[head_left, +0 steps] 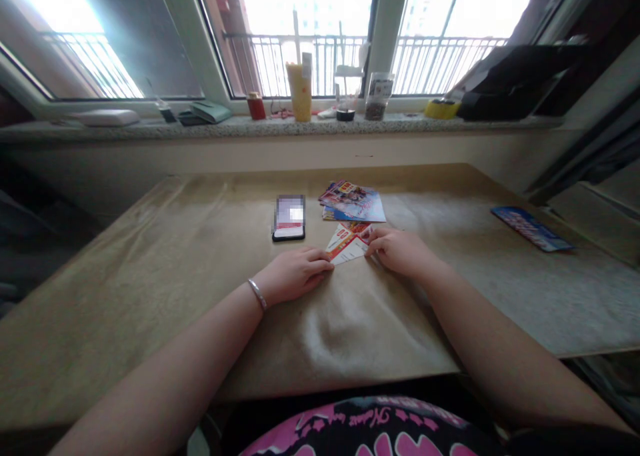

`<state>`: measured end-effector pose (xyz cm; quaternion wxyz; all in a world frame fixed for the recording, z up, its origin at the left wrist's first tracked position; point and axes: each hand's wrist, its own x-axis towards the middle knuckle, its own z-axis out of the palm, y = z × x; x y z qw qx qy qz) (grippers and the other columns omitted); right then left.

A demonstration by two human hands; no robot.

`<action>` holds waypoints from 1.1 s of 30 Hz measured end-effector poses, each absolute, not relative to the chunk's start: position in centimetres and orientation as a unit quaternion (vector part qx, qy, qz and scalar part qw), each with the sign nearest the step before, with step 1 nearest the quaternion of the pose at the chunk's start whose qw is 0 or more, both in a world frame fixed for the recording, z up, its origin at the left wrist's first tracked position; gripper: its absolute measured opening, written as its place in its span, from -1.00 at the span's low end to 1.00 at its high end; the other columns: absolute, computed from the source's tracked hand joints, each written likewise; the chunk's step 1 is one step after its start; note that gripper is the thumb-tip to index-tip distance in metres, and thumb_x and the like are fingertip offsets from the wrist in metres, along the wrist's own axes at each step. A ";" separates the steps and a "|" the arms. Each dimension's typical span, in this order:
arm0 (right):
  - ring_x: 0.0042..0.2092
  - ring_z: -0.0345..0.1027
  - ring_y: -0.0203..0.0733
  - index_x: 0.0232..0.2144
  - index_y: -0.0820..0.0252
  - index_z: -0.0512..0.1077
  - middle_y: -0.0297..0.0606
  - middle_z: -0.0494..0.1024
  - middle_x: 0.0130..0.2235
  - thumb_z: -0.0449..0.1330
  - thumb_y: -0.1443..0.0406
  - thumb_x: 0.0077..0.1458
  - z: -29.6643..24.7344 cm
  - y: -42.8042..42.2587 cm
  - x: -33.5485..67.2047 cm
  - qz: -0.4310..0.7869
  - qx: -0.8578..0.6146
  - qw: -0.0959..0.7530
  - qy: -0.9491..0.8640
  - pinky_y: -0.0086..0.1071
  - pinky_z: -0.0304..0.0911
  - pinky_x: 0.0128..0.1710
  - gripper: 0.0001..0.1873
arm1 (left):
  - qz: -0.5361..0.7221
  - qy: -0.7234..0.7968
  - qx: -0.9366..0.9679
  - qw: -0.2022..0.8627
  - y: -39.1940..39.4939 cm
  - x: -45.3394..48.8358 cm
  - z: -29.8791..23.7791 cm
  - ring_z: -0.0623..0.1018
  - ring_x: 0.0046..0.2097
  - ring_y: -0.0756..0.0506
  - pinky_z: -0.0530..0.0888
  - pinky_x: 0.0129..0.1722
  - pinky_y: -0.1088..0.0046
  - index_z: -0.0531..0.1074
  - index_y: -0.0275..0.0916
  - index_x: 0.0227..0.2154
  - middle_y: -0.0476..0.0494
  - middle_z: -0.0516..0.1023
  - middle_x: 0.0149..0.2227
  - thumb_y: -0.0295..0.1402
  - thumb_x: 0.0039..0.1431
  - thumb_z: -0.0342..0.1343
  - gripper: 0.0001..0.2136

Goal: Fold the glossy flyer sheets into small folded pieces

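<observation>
Little can be read with certainty: on the red-and-white folded paper sheet point(350, 248), two rounded red characters look like "00", its smaller print being blurred. The stack of glossy multicoloured leaflets point(361, 204), the long blue printed leaflet point(530, 229) and the black shirt with pink cursive script point(370, 424) bear lettering too unclear to make out.

The 1 camera sits on the person's head, above the near side of the worktop point(150, 296), facing forward and down. It looks from behind at the left hand point(300, 273) and right hand point(400, 251), near enough that the shirt point(360, 429) enters at the bottom; windows point(310, 9) and sill point(250, 130) span the top.
</observation>
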<state>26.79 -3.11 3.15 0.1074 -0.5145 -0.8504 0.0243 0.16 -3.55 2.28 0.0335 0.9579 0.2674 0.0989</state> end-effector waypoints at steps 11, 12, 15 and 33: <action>-0.18 0.44 -0.21 -0.36 -0.09 0.61 -0.44 0.58 -0.12 0.06 0.40 0.06 3.6 -3.0 27.7 0.009 -0.542 0.074 -0.837 -0.40 0.21 -0.36 -0.65 | 0.099 0.281 0.951 0.086 -3.5 -0.1 2.6 0.47 0.02 -0.10 0.43 0.03 0.33 0.46 -0.20 -0.09 -0.14 0.47 0.01 -0.44 0.23 -0.05 -0.75; -0.17 0.44 -0.20 -0.36 -0.09 0.61 -0.45 0.58 -0.12 0.06 0.40 0.06 3.6 -3.0 27.7 0.010 -0.544 0.069 -0.836 -0.40 0.21 -0.36 -0.65 | 0.097 0.282 0.950 0.092 -3.5 -0.2 2.7 0.47 0.02 -0.10 0.43 0.03 0.33 0.46 -0.20 -0.10 -0.14 0.47 0.01 -0.45 0.23 -0.05 -0.75; -0.18 0.44 -0.19 -0.36 -0.09 0.60 -0.44 0.58 -0.13 0.05 0.39 0.06 3.8 -3.1 27.8 0.008 -0.550 0.056 -0.833 -0.40 0.20 -0.37 -0.65 | 0.095 0.280 0.949 0.107 -3.4 -0.4 2.8 0.47 0.04 -0.09 0.42 0.04 0.34 0.47 -0.20 -0.15 -0.12 0.48 0.01 -0.46 0.22 -0.04 -0.78; -0.06 0.34 -0.09 -0.18 0.14 0.46 -0.18 0.52 -0.11 0.07 0.19 0.15 2.5 -3.4 25.5 -0.022 -0.570 0.161 -0.805 -0.33 0.21 -0.14 -0.74 | 0.106 0.267 0.953 0.101 -3.3 -0.4 2.6 0.44 0.02 -0.11 0.39 0.05 0.33 0.44 -0.20 -0.10 -0.14 0.47 -0.02 -0.42 0.23 -0.03 -0.77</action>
